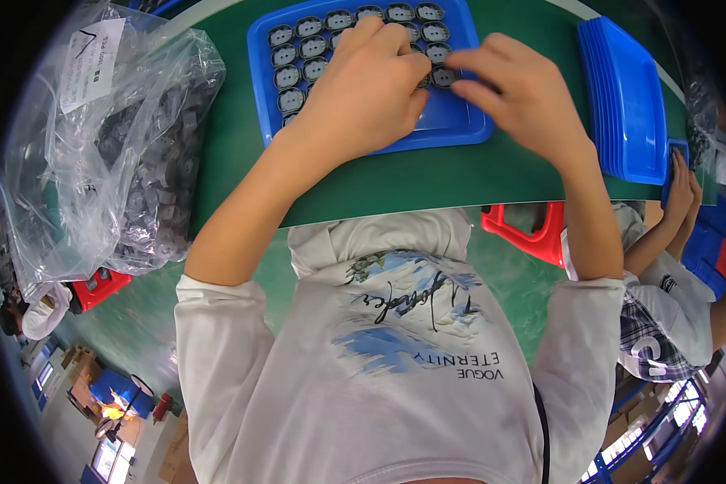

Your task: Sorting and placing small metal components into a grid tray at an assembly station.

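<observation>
A shallow blue tray holds rows of small dark oval parts with grey centres, such as this part. Over the middle of the tray is my left hand, back upward. Its fingers curl down among the parts, and whatever they grip is hidden beneath them. My right hand hovers at the tray's right edge, slightly blurred. Its thumb and forefinger are apart, with their tips close to a dark oval part at the end of a row. I see nothing between those fingers.
At left on the green table lies a clear plastic bag of small grey parts. A stack of blue trays stands at right. Beyond it, a co-worker's hands rest near the table edge. A red stool is below.
</observation>
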{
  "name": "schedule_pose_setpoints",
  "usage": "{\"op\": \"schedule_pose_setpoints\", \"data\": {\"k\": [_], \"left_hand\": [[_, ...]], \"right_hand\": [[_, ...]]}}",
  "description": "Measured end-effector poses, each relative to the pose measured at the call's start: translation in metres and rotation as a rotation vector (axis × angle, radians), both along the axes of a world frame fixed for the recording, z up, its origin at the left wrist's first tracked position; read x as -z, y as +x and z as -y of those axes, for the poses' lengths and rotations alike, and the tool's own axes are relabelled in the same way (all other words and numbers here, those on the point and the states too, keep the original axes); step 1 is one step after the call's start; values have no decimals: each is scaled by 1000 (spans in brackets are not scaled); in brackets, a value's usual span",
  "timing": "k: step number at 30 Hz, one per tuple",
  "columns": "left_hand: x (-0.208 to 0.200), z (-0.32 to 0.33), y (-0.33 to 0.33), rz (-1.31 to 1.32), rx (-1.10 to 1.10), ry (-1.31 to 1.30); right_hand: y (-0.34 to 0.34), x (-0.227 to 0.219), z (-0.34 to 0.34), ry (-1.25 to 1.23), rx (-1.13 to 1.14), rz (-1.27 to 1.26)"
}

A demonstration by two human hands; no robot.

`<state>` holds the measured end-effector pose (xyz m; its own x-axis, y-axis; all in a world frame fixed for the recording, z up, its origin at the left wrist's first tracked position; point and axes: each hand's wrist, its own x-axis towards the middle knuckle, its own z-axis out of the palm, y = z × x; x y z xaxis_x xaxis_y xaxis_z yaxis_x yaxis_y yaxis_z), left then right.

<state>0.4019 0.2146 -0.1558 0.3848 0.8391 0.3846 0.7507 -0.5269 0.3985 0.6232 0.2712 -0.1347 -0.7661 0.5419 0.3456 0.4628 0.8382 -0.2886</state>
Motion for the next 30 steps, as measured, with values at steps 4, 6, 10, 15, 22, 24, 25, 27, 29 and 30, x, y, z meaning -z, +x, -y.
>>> {"op": "schedule_pose_setpoints", "data": {"k": [4, 6, 10, 15, 22, 24, 25, 27, 29, 30], "left_hand": [[-19, 9, 5, 235, -36, 28], [-28, 22, 17, 311, 28, 11], [-25, 54, 42, 479, 160, 21], [-15, 76, 46, 540, 144, -127], [-23, 57, 13, 349, -46, -33], [-26, 52, 15, 314, -51, -45], [-27, 51, 22, 317, -31, -63], [-29, 49, 37, 315, -6, -82], [-27, 48, 51, 427, -6, -119], [-27, 47, 53, 425, 4, -119]], "right_hand": [[25, -17, 16, -635, 336, -321], [21, -26, 38, -1181, 241, -597], [9, -17, 77, -1309, 129, -576], [12, -5, 88, -1235, 106, -495], [47, 13, 59, -1547, 390, -1296], [58, 15, 61, -1447, 371, -1205], [61, 15, 63, -1350, 348, -1108], [42, 4, 79, -1255, 300, -942], [25, -2, 88, -1317, 205, -849], [24, -1, 87, -1312, 211, -857]]}}
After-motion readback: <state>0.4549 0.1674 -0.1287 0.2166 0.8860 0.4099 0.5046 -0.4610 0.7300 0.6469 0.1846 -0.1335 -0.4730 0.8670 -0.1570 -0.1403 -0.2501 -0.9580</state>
